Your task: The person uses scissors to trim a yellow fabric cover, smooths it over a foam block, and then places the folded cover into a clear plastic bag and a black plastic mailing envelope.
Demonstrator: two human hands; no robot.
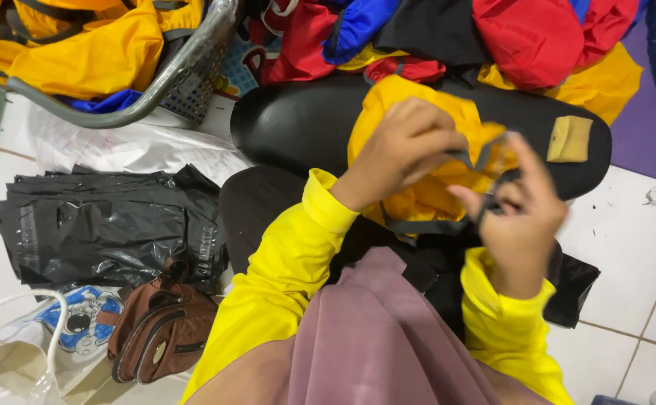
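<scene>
At frame centre, the left hand (406, 146) pressed the yellow bag (418, 187) against the black seat (305, 124) to steady it, fingers curled together, while the right hand (523, 217) pinched its grey strap (485, 154).

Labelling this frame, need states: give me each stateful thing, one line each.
left hand: fingers closed on the yellow bag
right hand: fingers pinching the grey strap
yellow bag: crumpled, resting on the black board
grey strap: pulled between both hands
black plastic bags: flat, stacked on the floor
brown pouch: zipped shut, lying on the floor
wire basket: tilted, holding yellow fabric
white tote bag: slumped
</scene>
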